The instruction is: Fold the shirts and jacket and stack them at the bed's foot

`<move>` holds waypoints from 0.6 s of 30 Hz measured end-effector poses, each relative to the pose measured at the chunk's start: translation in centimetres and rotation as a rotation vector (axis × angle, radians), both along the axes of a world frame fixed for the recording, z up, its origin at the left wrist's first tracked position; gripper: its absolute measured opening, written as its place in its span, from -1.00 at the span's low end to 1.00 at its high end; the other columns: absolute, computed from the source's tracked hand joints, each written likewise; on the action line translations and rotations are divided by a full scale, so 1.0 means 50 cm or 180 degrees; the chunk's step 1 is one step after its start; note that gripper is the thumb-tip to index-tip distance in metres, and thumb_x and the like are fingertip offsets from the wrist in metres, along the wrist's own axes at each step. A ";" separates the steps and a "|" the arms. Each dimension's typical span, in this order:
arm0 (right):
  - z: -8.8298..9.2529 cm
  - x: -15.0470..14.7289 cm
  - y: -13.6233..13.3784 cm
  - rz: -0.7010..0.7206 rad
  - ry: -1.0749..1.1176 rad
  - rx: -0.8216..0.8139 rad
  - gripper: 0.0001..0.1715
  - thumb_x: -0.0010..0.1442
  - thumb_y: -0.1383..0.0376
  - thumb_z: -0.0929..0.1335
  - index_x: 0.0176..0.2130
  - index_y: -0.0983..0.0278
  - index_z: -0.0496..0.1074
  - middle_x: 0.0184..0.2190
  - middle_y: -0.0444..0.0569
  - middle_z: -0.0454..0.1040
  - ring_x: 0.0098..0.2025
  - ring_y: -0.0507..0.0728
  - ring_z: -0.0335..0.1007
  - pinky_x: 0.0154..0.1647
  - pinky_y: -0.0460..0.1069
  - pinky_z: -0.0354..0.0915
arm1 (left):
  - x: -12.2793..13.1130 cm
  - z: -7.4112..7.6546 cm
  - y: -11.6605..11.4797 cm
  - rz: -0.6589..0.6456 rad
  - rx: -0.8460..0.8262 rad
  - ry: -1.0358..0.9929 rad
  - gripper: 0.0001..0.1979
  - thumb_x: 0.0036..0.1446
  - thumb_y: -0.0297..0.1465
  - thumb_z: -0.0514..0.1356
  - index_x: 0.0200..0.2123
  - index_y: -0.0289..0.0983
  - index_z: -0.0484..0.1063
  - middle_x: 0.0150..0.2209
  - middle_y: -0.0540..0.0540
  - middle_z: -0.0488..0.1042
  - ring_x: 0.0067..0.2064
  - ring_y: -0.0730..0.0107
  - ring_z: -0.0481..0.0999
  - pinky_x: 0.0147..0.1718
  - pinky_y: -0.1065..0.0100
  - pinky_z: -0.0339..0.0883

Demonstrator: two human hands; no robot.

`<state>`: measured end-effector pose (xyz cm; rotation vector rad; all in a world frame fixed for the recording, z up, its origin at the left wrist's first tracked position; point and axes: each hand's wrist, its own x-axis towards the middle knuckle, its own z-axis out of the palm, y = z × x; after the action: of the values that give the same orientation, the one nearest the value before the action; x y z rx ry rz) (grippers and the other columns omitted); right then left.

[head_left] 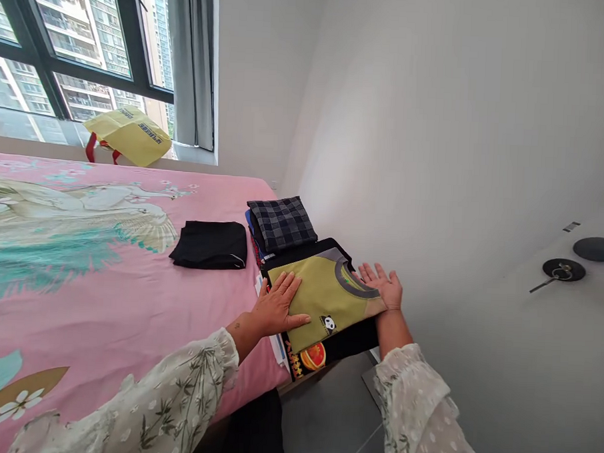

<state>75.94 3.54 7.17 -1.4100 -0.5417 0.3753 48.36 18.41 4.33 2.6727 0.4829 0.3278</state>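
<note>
Head view: plaid garment [283, 224], black garment [211, 244] near olive shirt [315, 295].

The green shirt [306, 297] hides part of the black garment [354, 337] beneath; the window [51, 63] is cropped.

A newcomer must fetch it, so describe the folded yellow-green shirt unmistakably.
Find the pink flowered bedspread, then its edge by the pale wall. There the left hand rests on the folded yellow-green fabric shirt. Its grey collar and panda print set it apart from the dark checked folded cloth beyond.
</note>
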 end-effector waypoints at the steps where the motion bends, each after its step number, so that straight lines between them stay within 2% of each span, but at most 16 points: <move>1: 0.013 0.018 -0.014 -0.0333 0.0340 -0.0004 -0.32 0.28 -0.01 -0.08 0.08 0.29 0.23 0.06 0.23 0.33 -0.01 0.13 0.40 -0.03 0.21 0.28 | 0.000 0.003 0.000 -0.0005 -0.0021 0.0028 0.01 -0.03 0.24 -0.04 0.35 -0.19 -0.23 0.37 -0.17 -0.22 0.37 0.00 -0.28 0.21 -0.24 -0.49; 3: 0.041 0.028 -0.037 -0.0975 0.0457 -0.0147 -0.44 0.21 0.01 0.11 0.08 0.21 0.24 0.08 0.13 0.34 0.05 0.15 0.35 0.06 0.24 0.22 | 0.002 0.008 -0.001 0.0002 -0.0055 0.0075 0.04 -0.06 0.26 -0.04 0.35 -0.19 -0.23 0.37 -0.17 -0.23 0.37 -0.01 -0.30 0.20 -0.26 -0.48; 4: 0.054 0.019 -0.042 -0.1112 0.0109 -0.0280 -0.44 0.17 0.02 0.16 0.07 0.20 0.26 0.08 0.10 0.35 0.08 0.16 0.32 0.11 0.23 0.18 | 0.003 0.011 -0.002 0.0003 -0.0067 0.0096 0.05 -0.07 0.27 -0.03 0.35 -0.20 -0.23 0.38 -0.16 -0.24 0.37 -0.01 -0.30 0.20 -0.26 -0.48; 6: 0.072 -0.026 -0.033 -0.0886 -0.0994 -0.0579 -0.43 0.15 0.00 0.20 0.05 0.23 0.32 0.07 0.08 0.37 0.12 0.18 0.27 0.18 0.21 0.10 | 0.004 0.014 -0.002 0.0009 -0.0079 0.0131 0.06 -0.09 0.28 -0.03 0.35 -0.19 -0.23 0.38 -0.15 -0.25 0.37 -0.01 -0.32 0.21 -0.26 -0.48; 8: 0.072 -0.096 0.002 -0.0277 -0.2152 -0.1030 -0.41 0.20 -0.01 0.16 0.09 0.23 0.33 0.13 0.08 0.32 0.19 0.20 0.17 0.24 0.21 0.02 | 0.004 0.016 -0.002 0.0009 -0.0076 0.0152 0.06 -0.09 0.28 -0.03 0.35 -0.18 -0.22 0.38 -0.16 -0.25 0.37 -0.02 -0.31 0.21 -0.25 -0.50; 10: 0.051 -0.167 0.053 0.0191 -0.3037 -0.1736 -0.38 0.26 0.01 0.11 0.20 0.19 0.22 0.26 0.03 0.15 0.31 0.22 -0.07 0.29 0.28 -0.18 | 0.003 0.019 -0.002 0.0014 -0.0066 0.0147 0.07 -0.10 0.28 -0.01 0.34 -0.18 -0.20 0.38 -0.17 -0.22 0.37 -0.03 -0.30 0.20 -0.26 -0.52; 12: 0.017 -0.220 0.099 0.0410 -0.3491 -0.2553 -0.36 0.28 0.02 0.09 0.26 0.19 0.13 0.32 0.01 0.01 0.36 0.25 -0.24 0.29 0.35 -0.35 | -0.004 0.022 -0.002 0.0054 -0.0069 0.0141 0.06 -0.11 0.27 0.01 0.34 -0.19 -0.16 0.37 -0.19 -0.19 0.37 -0.05 -0.27 0.19 -0.27 -0.52; 15: -0.031 -0.253 0.125 0.0466 -0.3645 -0.3352 -0.32 0.29 0.01 0.06 0.29 0.23 0.06 0.33 0.01 -0.03 0.36 0.24 -0.24 0.28 0.37 -0.36 | -0.036 0.021 -0.011 0.0288 -0.0160 0.0111 0.04 -0.12 0.26 0.04 0.32 -0.19 -0.08 0.36 -0.23 -0.14 0.36 -0.10 -0.23 0.19 -0.30 -0.44; 18: -0.060 -0.242 0.109 0.0395 -0.3723 -0.3513 -0.29 0.26 0.01 0.05 0.28 0.26 0.06 0.31 0.02 0.02 0.34 0.25 -0.16 0.27 0.38 -0.25 | -0.105 -0.005 -0.030 0.0691 -0.0311 -0.0092 0.01 -0.10 0.24 0.05 0.30 -0.21 -0.01 0.34 -0.32 -0.05 0.34 -0.16 -0.16 0.19 -0.29 -0.27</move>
<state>63.87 8.99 4.17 -2.6539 -1.5112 -0.1700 43.11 16.91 4.10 2.5219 0.7623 0.3940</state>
